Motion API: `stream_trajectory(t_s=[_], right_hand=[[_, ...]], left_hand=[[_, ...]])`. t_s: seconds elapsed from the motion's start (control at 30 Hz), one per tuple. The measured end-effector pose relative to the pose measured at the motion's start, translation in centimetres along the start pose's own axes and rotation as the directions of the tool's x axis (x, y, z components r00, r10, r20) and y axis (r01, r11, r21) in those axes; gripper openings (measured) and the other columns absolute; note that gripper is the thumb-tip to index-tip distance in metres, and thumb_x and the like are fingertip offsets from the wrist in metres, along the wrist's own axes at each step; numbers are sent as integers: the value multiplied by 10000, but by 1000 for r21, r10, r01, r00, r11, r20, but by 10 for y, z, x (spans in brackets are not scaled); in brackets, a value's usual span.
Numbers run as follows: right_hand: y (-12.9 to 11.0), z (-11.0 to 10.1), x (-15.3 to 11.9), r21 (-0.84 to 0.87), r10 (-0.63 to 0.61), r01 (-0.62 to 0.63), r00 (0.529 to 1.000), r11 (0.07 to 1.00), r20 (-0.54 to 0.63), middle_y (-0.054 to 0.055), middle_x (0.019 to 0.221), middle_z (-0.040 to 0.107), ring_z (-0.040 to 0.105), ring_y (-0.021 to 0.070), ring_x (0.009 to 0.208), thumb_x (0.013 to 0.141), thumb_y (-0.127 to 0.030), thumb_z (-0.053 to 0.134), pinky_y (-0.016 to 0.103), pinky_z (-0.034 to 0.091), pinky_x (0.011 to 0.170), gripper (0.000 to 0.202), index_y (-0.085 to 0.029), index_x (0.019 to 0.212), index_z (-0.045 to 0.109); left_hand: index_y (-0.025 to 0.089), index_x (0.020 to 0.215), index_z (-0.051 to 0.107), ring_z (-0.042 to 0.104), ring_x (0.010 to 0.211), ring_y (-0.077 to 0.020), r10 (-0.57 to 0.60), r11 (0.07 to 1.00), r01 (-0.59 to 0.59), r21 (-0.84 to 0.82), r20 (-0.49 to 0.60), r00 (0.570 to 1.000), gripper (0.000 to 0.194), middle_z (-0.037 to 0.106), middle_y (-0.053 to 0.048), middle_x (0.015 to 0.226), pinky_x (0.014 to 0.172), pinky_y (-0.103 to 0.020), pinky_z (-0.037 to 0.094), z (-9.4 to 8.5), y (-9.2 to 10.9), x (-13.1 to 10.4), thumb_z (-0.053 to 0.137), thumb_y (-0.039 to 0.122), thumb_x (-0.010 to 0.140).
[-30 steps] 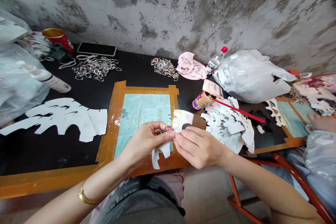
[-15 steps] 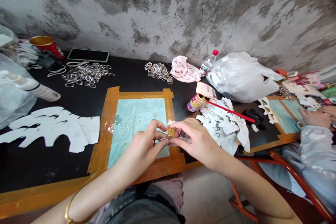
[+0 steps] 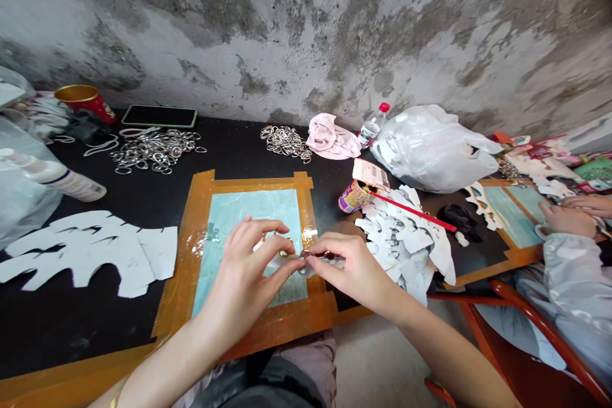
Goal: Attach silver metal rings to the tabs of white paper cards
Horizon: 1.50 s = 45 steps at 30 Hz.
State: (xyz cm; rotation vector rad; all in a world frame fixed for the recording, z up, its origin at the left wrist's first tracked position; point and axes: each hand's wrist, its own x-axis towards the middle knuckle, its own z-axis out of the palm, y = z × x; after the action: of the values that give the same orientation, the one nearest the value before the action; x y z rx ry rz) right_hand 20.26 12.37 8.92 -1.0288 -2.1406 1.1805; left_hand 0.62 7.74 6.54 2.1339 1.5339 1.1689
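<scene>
Pinching hands: we have thumb and forefinger of our left hand [image 3: 248, 268] closed on a small white piece [image 3: 277, 261], other fingers lifted and slightly spread; our right hand [image 3: 356, 268] pinches a metal ring [image 3: 305, 254] at its fingertips, which nearly meet the left thumb.
Change: one second ago we had the piece raised flat in view, with a strip hanging below; now both are drawn in among our fingers and the strip is out of sight. We judge this to be close, two-handed handling of ring and piece.
White piece: pale, mostly covered by fingers; we cannot tell whether the ring passes through it.
Position: above the near right part of the blue-green sheet [image 3: 239, 213], bordered with brown tape [image 3: 196, 210].
Cut white sheets: layered with scalloped edges [image 3: 109, 248] to our left; a loose pile [image 3: 406, 248] to our right, with a printed cup [image 3: 351, 197] and red stick [image 3: 415, 211] beside it.
Rings: two heaps [image 3: 285, 142] toward the wall, on the black worktop [image 3: 229, 153].
Far right: a co-worker's hand [image 3: 571, 222].
</scene>
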Motion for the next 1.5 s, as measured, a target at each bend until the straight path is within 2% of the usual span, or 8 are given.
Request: stream_trajectory(t_s=[0.07, 0.2, 0.37, 0.47, 0.63, 0.8, 1.0, 1.5], right_hand=[[-1, 1, -1, 2, -9, 9, 1000, 1000, -15, 31, 837, 687, 634, 131, 789, 878, -158, 601, 236, 466, 718, 95, -154, 853, 693], [-2, 6, -3, -29, -51, 50, 998, 998, -39, 33, 811, 678, 622, 131, 753, 882, -168, 594, 232, 457, 678, 104, -155, 840, 689], [-2, 8, -3, -60, -82, 76, 992, 995, -99, 43, 831, 682, 617, 130, 754, 857, -134, 602, 226, 448, 674, 94, -141, 868, 695], [-1, 7, -2, -38, -13, 11, 999, 999, -46, 21, 797, 674, 585, 116, 715, 869, -147, 579, 219, 417, 643, 119, -152, 835, 693], [-2, 4, -2, 52, 44, -50, 992, 997, 122, -3, 715, 613, 524, 107, 668, 858, -161, 563, 215, 382, 617, 148, -148, 737, 647], [-6, 1, -3, 113, -19, -5, 978, 994, 210, -2, 738, 622, 534, 111, 692, 828, -134, 566, 220, 404, 656, 106, -144, 760, 646], [-2, 2, -3, 93, -64, 48, 982, 994, 180, 14, 785, 641, 564, 115, 722, 847, -140, 559, 231, 426, 687, 100, -137, 791, 642], [2, 3, -2, 256, -37, -4, 987, 967, 154, 39, 813, 689, 625, 132, 780, 841, -236, 680, 239, 467, 724, 110, -130, 813, 695]], left_hand=[[249, 872, 661, 547, 1026, -231, 53, 994, -50, 97, -29, 998, 44, 610, -60, 1081, 1039, -491, 292, -2, 0, -2, 684, 242, 835], [264, 861, 703, 560, 958, -230, 54, 990, -50, 129, -25, 998, 40, 642, -57, 1030, 928, -431, 360, -1, 3, -6, 667, 254, 844], [225, 812, 659, 586, 936, -214, -19, 998, 17, 57, 29, 999, 112, 653, -50, 937, 877, -391, 383, 4, 8, -8, 581, 237, 892], [223, 829, 651, 537, 1088, -246, -71, 997, 71, -5, 64, 995, 122, 613, -82, 1101, 913, -415, 384, 2, 8, -8, 554, 233, 903], [229, 809, 637, 349, 1362, -274, -76, 978, 133, -161, 317, 946, 147, 440, -58, 1451, 1107, -520, 230, -16, 4, -4, 543, 283, 908], [238, 808, 622, 464, 1282, -245, -42, 945, 198, -261, 503, 863, 172, 613, -54, 1257, 1160, -496, 113, -29, 3, 4, 551, 358, 909], [229, 802, 525, 572, 1079, -188, -37, 959, 156, -234, 444, 895, 133, 649, 5, 956, 1088, -401, 205, -24, 7, 0, 534, 280, 925], [224, 938, 417, 436, 1250, -168, 43, 982, 24, -187, 347, 937, 110, 585, -45, 1004, 998, -343, 313, -14, 19, -16, 410, 118, 968]])
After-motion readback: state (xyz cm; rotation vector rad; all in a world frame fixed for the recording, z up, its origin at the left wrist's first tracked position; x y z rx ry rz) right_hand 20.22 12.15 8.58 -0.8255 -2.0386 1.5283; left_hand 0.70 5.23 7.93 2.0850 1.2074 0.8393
